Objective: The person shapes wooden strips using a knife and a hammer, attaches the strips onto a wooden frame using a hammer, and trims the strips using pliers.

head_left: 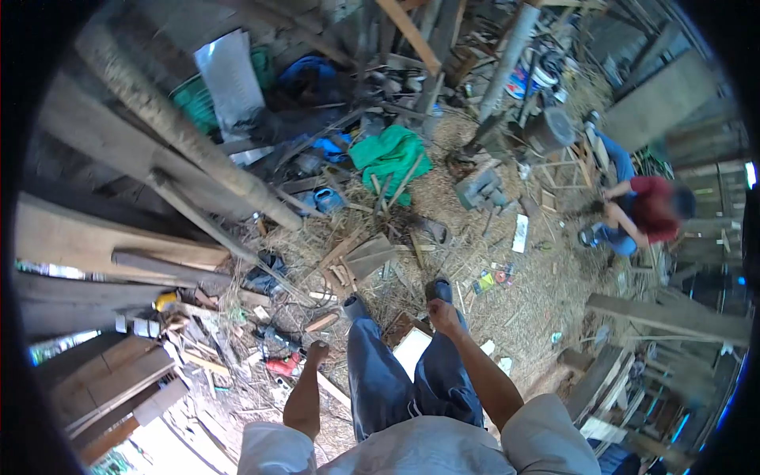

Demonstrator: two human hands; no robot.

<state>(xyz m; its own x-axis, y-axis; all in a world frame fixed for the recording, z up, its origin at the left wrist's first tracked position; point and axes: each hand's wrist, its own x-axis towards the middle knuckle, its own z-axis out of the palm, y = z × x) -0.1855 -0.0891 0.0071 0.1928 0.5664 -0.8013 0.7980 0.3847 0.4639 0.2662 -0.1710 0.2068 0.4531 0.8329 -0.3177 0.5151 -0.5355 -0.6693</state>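
My left hand (318, 353) hangs to the left of my legs with its fingers curled in, and I see nothing in it. Nearest to it on the floor lies a red and black power tool (283, 363). Beside my right knee, my right hand (443, 317) is closed like a fist; whatever its fingers might hold is hidden. A pale flat board (412, 350) shows between my legs. Just ahead of my feet lie wood offcuts (369, 257) among shavings and straw.
A co-worker (653, 210) in a red shirt sits low at the right. Green cloth (389, 160) lies ahead, near a metal vise-like block (480, 190). Long poles (186, 142) lean at the left. A thick beam (669, 318) juts in from the right. Scrap wood litters the floor.
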